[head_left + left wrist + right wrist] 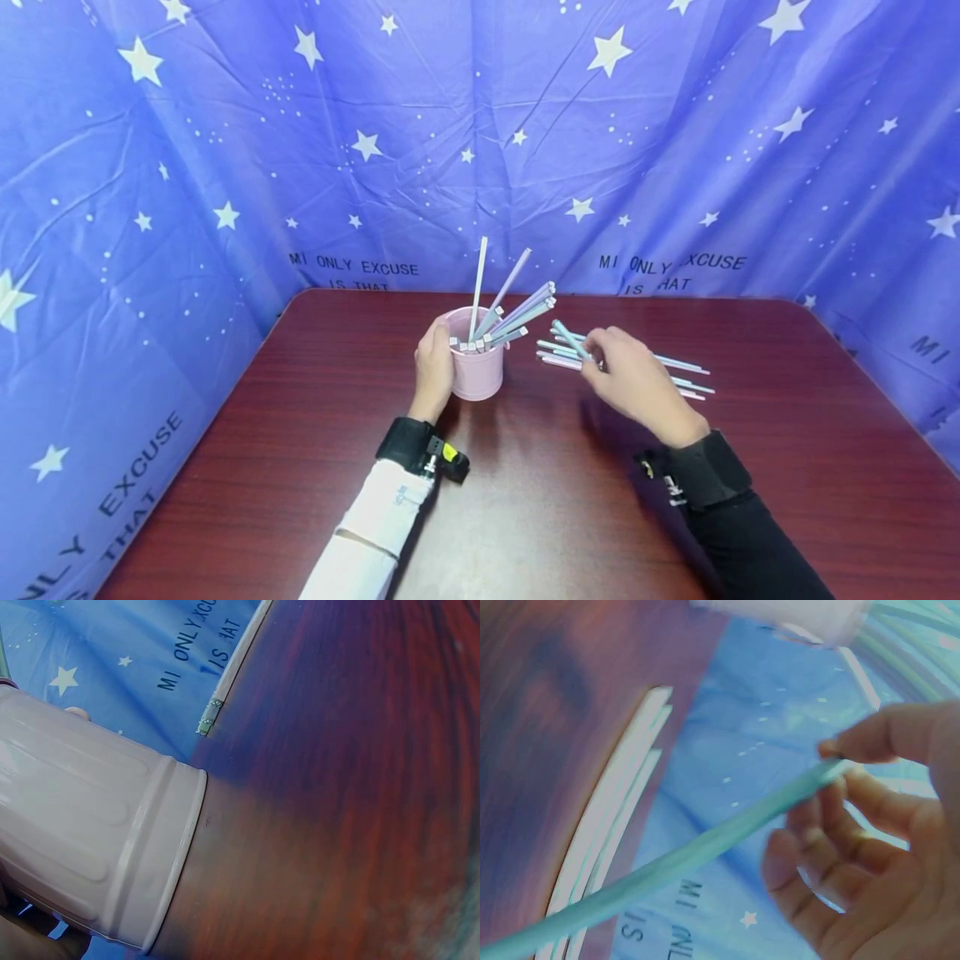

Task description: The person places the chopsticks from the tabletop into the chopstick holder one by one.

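Observation:
My left hand [434,367] holds a small pink bucket [480,377] by its left side. In the left wrist view, the ribbed wall of the bucket [82,817] fills the left, with fingers [30,934] under its lower edge. Several slim pastel sticks [522,310] with pale ends stand and lean in it, mostly to the right. To the right, my right hand [637,383] pinches a slim teal stick [697,851] near one end between thumb and fingers. That stick slants over other loose sticks [607,825] lying on the table.
The dark red wooden table [495,517] carries everything. Loose sticks [686,365] lie roughly side by side, partly behind the right hand. Blue cloth [480,125] with white stars hangs at the back and both sides, close to the table's edges.

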Available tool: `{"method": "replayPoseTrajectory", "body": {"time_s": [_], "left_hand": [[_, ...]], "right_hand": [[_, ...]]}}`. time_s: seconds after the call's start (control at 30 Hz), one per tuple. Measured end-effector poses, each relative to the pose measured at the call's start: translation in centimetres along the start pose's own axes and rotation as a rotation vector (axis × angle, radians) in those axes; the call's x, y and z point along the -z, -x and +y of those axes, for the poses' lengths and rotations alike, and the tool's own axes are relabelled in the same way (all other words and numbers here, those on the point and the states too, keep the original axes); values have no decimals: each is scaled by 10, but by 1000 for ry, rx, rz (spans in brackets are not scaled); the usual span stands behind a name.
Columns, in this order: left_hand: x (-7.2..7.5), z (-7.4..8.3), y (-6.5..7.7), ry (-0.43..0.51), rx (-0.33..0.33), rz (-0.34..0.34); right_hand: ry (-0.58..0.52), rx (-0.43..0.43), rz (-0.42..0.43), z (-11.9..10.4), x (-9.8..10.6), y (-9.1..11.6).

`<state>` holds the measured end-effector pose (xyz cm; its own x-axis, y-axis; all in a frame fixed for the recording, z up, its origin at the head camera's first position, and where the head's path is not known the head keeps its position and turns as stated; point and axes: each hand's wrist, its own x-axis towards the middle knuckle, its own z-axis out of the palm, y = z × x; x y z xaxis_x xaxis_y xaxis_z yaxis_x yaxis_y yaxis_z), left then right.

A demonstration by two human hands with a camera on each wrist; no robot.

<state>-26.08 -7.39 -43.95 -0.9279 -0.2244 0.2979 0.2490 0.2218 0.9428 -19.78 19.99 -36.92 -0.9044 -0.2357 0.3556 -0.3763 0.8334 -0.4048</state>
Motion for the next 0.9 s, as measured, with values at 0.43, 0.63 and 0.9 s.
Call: {"method": "replayPoseTrajectory", "body": {"time_s": [0.43,0.63,0.9], "left_hand": [[0,1,0,-10,13,3],[0,1,0,-8,14,3],[0,1,1,-4,7,8]], "right_hand": [[-449,-31,464,-33,31,4],[-777,127,621,-45,36,8],[-810,265,564,-53,29,9]]}}
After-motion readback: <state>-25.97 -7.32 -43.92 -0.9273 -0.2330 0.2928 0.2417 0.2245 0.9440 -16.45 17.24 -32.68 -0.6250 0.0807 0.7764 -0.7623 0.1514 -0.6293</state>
